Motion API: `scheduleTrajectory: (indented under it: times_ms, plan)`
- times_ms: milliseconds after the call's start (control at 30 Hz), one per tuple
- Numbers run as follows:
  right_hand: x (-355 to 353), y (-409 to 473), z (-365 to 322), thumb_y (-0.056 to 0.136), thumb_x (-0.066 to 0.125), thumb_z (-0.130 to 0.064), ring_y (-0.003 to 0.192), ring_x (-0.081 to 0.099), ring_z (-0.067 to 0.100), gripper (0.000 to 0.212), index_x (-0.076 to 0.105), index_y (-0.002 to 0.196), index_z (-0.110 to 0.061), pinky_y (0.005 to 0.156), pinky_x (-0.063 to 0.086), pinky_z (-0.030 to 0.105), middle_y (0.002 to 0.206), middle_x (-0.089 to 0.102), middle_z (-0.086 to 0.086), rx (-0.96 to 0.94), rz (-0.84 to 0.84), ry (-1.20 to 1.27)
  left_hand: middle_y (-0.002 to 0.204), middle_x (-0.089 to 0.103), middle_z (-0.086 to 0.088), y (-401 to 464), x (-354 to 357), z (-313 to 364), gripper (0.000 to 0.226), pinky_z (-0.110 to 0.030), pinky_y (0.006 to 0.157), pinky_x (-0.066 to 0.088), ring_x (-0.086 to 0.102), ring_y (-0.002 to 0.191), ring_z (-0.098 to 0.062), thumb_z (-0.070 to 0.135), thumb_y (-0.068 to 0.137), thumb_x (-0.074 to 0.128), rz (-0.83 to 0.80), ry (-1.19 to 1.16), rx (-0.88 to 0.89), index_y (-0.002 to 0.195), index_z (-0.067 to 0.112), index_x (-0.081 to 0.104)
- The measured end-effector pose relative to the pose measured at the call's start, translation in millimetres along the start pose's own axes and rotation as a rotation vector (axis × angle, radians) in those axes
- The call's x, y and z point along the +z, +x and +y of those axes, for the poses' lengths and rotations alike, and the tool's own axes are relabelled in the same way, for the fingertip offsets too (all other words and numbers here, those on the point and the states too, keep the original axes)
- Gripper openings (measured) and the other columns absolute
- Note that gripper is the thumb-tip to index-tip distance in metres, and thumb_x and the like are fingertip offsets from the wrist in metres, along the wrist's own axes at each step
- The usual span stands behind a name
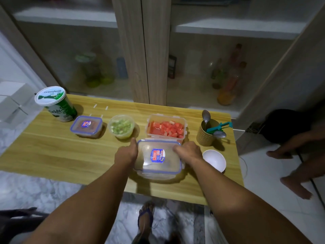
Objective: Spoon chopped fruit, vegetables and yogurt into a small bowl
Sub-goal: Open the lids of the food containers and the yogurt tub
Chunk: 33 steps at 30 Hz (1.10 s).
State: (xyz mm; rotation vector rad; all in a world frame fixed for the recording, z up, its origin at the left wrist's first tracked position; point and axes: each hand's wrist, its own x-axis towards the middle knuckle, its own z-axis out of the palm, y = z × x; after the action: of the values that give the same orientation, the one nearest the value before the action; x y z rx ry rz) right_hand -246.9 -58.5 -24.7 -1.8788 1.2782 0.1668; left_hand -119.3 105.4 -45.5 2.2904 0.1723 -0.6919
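Observation:
Both my hands hold a clear container lid [158, 160] with a blue seal just above the wooden table [61, 152]. My left hand [126, 154] grips its left edge, my right hand [189, 150] its right edge. Right behind the lid stands an open box of red fruit cubes [167, 128]. To its left sit a round tub of chopped green vegetable [121, 126], a small closed box [87, 125] and a lidded green yogurt tub [54, 103]. A small white bowl [214, 160] rests to the right of my right hand.
A tan cup [206, 132] holding spoons and a teal tool stands behind the bowl. A glass-door cabinet [149, 59] rises behind the table. Another person's bare feet [290, 171] are on the floor at the right. My sandalled foot [146, 219] shows below the table's front edge.

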Motion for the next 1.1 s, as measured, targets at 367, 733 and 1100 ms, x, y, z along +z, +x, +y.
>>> scheduleTrajectory:
  times_ms: [367,733,1100]
  plan:
    - [22.0,-4.1,21.9,0.086,0.061,-0.034,0.081,0.051,0.027,0.028,0.062,0.107,-0.014,0.072,0.045,0.031,0.106,0.064,0.008,0.055,0.024,-0.223,0.134,0.055,-0.030,-3.8,10.5,-23.9,0.073,-0.042,0.106,0.042,0.052,0.124,-0.042,0.055,0.095,0.041,-0.012,-0.017,-0.099,0.125,-0.009,0.058]
    - [63.5,24.5,-112.0,0.080,0.059,-0.022,0.097,0.068,0.034,0.025,0.073,0.094,-0.006,0.079,0.055,0.032,0.102,0.073,0.015,-0.270,-0.060,-0.126,0.109,0.065,-0.036,98.1,-29.5,-17.6,0.077,-0.058,0.088,0.054,0.063,0.104,-0.051,0.051,0.060,0.053,0.071,-0.185,-0.038,0.100,-0.013,0.065]
    - [116.8,83.5,-210.1,0.088,0.057,-0.015,0.115,0.061,0.035,0.030,0.065,0.115,-0.002,0.084,0.049,0.032,0.127,0.063,0.018,-0.142,-0.026,-0.224,0.106,0.070,-0.026,172.4,-92.4,26.8,0.040,-0.047,0.081,0.061,0.071,0.095,-0.036,0.021,0.075,0.065,-0.069,-0.220,-0.030,0.103,-0.006,0.067]
